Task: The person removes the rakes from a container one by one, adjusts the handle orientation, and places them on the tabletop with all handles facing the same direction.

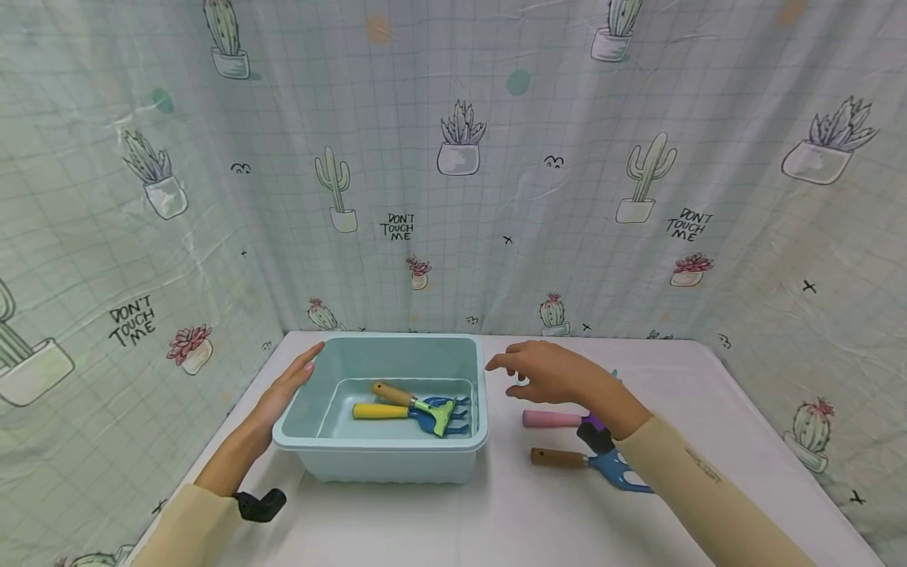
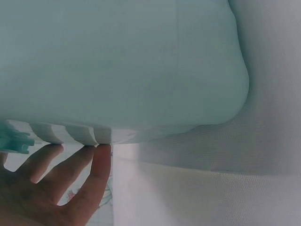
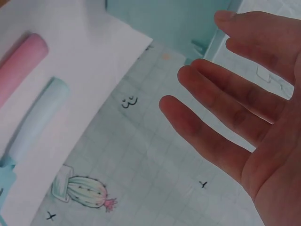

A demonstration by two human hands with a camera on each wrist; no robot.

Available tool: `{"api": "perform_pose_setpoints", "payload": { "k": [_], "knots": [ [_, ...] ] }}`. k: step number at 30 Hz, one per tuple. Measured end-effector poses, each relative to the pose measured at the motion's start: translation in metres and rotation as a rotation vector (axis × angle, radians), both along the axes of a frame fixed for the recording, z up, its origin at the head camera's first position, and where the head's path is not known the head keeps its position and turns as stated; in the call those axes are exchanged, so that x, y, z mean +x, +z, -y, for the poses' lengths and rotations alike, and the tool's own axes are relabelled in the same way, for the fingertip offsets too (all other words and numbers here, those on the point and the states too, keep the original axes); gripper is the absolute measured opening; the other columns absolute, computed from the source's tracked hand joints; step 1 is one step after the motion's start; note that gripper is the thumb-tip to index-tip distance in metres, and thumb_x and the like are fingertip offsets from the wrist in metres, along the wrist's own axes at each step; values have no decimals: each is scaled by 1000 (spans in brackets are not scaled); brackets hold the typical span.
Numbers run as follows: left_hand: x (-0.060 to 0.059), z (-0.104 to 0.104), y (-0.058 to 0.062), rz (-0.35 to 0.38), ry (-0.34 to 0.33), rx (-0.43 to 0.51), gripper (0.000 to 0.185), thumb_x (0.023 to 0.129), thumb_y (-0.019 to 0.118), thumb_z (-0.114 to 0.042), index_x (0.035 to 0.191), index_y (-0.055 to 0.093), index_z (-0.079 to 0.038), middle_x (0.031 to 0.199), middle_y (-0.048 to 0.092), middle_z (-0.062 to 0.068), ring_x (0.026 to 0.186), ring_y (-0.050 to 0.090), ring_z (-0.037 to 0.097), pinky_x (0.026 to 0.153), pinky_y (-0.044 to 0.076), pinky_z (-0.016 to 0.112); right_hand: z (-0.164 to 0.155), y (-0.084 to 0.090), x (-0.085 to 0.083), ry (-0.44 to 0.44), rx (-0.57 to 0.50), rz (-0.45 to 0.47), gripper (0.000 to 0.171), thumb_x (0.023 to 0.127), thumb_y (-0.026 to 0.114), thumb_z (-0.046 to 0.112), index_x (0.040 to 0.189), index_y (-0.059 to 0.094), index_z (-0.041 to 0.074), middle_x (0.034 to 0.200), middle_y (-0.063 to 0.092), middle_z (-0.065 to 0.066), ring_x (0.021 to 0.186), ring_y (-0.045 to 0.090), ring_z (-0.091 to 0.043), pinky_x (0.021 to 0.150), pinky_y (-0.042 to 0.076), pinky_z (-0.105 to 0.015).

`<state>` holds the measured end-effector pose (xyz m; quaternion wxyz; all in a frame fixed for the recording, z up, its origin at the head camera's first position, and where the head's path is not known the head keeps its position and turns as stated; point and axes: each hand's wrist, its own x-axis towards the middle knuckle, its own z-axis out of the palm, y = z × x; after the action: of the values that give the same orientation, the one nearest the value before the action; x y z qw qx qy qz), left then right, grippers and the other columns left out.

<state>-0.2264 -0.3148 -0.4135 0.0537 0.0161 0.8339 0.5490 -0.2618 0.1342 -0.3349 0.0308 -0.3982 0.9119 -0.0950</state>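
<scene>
Pale blue rectangular plastic tub [image 1: 383,457] mid white bench [image 1: 496,520], rolled rim, two small rakes inside, left hand [image 1: 286,390] flat against its left wall, grip straight-fingered, right hand [image 1: 549,374] hovering just beside right rim, fingers loosely spread, holding nothing

Smooth, seemingly plastic tub [image 1: 397,461]

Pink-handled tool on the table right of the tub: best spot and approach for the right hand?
Probably grip the pink handle mid-length, coming from above. It lies flat on the white table, pointing left toward the tub, with bare table around it. Its head end sits under the right hand, beside the brown-handled blue tool, so that end looks crowded.
</scene>
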Motion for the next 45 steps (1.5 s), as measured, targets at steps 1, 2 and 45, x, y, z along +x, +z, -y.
{"api": "perform_pose_setpoints", "payload": {
  "k": [1,2,45],
  "knots": [
    [0,0,0,1,0,1,67,109,25,-60,168,6,-34,176,3,10,160,9,48,121,24,71,3,2,-1,10,-2,0,43,91,80,18,132,69,21,107,73,-2,94,72,-19,78,62,-29],
    [0,1,-1,2,1,2,67,109,26,-60,167,6,-34,176,3,10,160,9,48,120,25,71,6,3,-2,19,-3,0,43,91,80,18,132,69,21,108,73,-2,94,72,-20,78,62,-28],
    [-1,1,4,28,18,57,62,112,27,-51,168,10,-31,176,4,9,161,10,43,124,21,67,180,1,-53,198,107,169,45,97,71,20,141,59,22,134,69,-8,118,66,-22,96,57,-35]
  ]
}}
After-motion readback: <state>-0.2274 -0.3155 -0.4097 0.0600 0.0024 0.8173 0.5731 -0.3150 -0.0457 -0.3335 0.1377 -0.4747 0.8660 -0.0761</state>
